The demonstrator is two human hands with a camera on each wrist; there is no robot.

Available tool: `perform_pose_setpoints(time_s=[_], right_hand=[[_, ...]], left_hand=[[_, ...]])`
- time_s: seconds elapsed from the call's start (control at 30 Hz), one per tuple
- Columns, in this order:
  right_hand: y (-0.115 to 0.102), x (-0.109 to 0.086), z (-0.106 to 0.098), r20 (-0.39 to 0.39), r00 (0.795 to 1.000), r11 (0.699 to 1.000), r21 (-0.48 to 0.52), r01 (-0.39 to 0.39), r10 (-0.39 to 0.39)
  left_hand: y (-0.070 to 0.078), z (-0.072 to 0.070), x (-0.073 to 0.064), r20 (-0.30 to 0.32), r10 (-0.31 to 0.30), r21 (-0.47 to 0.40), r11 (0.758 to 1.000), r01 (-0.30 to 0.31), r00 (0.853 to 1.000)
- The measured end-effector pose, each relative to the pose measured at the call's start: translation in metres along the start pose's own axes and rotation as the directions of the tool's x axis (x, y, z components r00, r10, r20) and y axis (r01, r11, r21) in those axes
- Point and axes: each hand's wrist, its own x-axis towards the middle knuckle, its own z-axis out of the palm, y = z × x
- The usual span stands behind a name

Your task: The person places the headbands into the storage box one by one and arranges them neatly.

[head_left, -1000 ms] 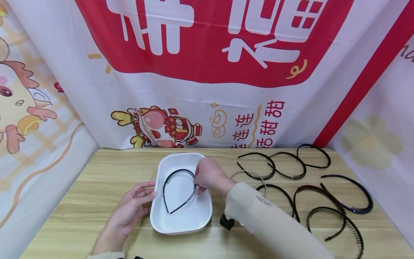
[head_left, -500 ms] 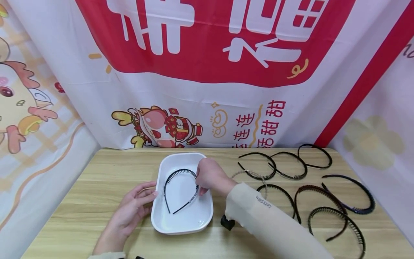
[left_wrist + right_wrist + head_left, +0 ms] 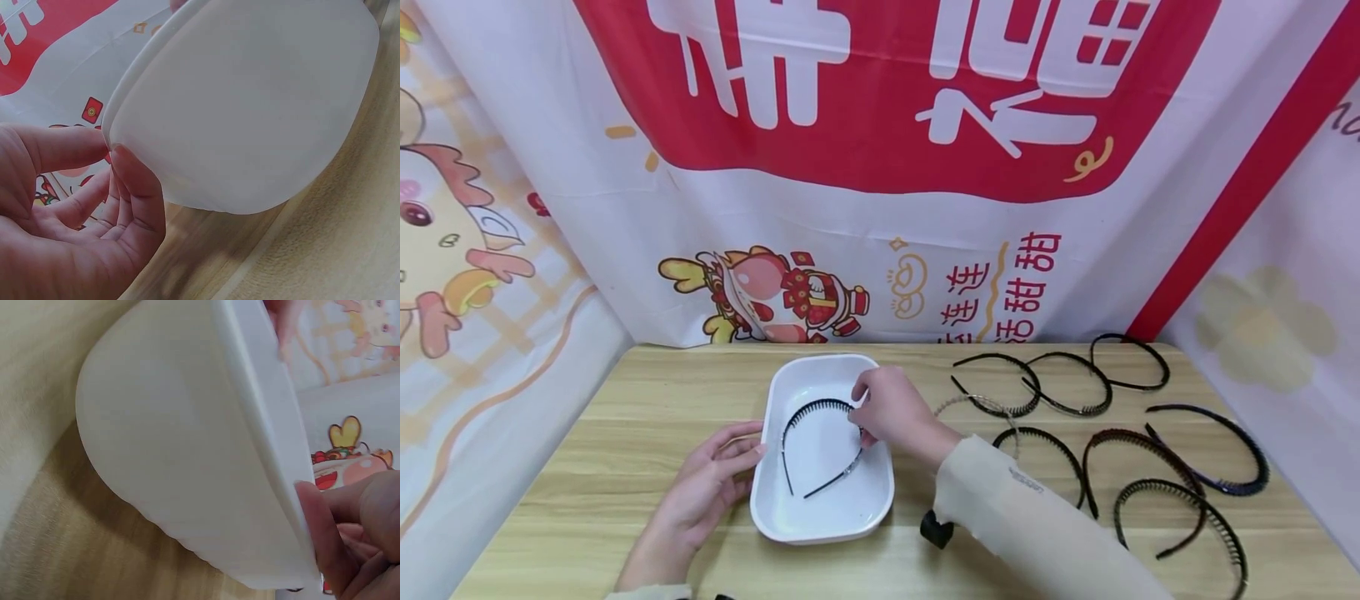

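A white plastic tub [image 3: 820, 521] stands on the wooden table, with a black toothed headband [image 3: 815, 405] inside it, its two ends toward the person. My left hand [image 3: 718, 475] pinches the tub's left rim between thumb and forefinger, seen closely in the left wrist view. Reaching over the right rim, my right hand [image 3: 895, 412] holds the right side of the headband with curled fingers, which hide part of the band. In the right wrist view the tub wall [image 3: 181, 444] blocks sight of the headband, and the right fingers [image 3: 325, 531] show at the rim.
Several more headbands lie on the right, among them a black one [image 3: 1223, 521], a brown one [image 3: 1123, 435], a dark blue one [image 3: 1255, 454] and a pale beaded one [image 3: 973, 397]. A printed cloth [image 3: 880, 275] hangs behind the table [image 3: 595, 467].
The headband's toothed arch has sunk slightly toward the person inside the tub. My right hand's fingers have shifted and spread a little at the band. The left hand stays at the rim.
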Motion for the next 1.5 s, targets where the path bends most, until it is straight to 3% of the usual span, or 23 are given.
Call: perform_pose_setpoints(time_s=[0.1,0.23,0.4,0.7,1.07,1.23,1.4,1.5], right_hand=[[0.007,-0.004,-0.005,0.01,1.0,0.993,0.118,0.027,-0.029],[0.017,-0.01,-0.015,0.018,0.999,0.958,0.284,0.024,-0.031],[0.025,-0.025,-0.028,-0.017,0.999,0.915,0.403,0.034,-0.029],[0.052,-0.054,-0.045,-0.136,0.99,0.89,0.455,0.03,0.036],[0.094,-0.083,-0.057,-0.209,0.968,0.818,0.575,0.007,0.139],[0.108,-0.085,-0.06,-0.229,0.955,0.823,0.567,-0.029,0.191],[0.122,-0.09,-0.062,-0.209,0.959,0.832,0.553,-0.047,0.193],[0.128,-0.092,-0.065,-0.208,0.959,0.854,0.518,-0.058,0.191]], left_hand=[[0.001,0.0,0.0,-0.003,0.002,0.003,1.0,-0.002,1.0],[0.002,0.0,0.0,-0.001,0.008,0.008,1.0,-0.008,1.0],[0.002,0.0,0.001,-0.003,0.014,0.01,1.0,-0.014,1.0],[0.003,0.003,0.003,-0.015,0.026,0.011,1.0,-0.026,1.0],[0.004,0.003,0.004,-0.022,0.021,0.029,0.999,-0.02,1.0],[0.003,0.002,0.004,-0.027,0.024,0.024,0.999,-0.023,0.999],[0.0,0.001,0.003,-0.014,0.018,0.022,1.0,-0.018,1.0],[-0.002,0.001,0.003,-0.014,0.015,0.028,0.999,-0.014,1.0]])
